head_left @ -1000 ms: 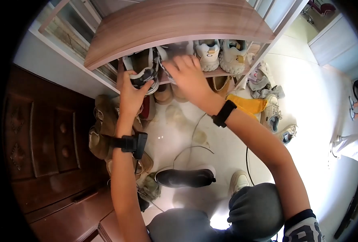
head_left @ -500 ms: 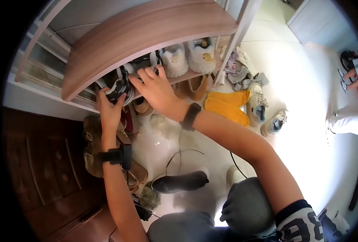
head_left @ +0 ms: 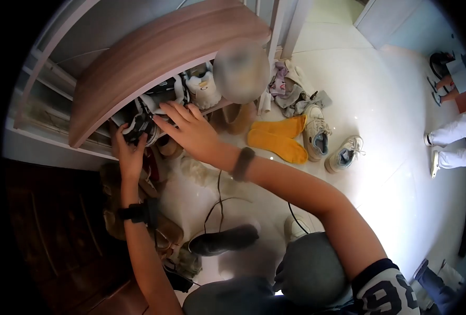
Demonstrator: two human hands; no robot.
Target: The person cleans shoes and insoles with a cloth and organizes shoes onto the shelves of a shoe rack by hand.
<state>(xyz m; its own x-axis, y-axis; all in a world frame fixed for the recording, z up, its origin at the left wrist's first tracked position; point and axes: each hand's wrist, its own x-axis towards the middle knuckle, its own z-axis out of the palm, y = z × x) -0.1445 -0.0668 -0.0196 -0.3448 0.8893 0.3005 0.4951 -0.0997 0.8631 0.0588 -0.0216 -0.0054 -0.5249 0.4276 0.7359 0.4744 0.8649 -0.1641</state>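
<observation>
Under the left part of the wooden shelf (head_left: 159, 68), the left hand (head_left: 131, 149) grips a black-and-white shoe (head_left: 141, 123) between thumb and fingers; the right hand (head_left: 191, 134), fingers loosely spread, is at that shoe's right side, contact unclear. Farther right under the shelf stands a white shoe (head_left: 204, 90), then a pale blurred shape (head_left: 242, 71) covering the shelf's right end. Crumpled cloths (head_left: 293, 94), flat yellow pieces (head_left: 279, 139) and laced sneakers (head_left: 317, 134) lie right of the shelf; a dark shoe (head_left: 225, 240) lies nearer the wearer.

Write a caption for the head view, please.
Left hand and right hand at shoes under a shelf, with sneakers on the floor.
</observation>
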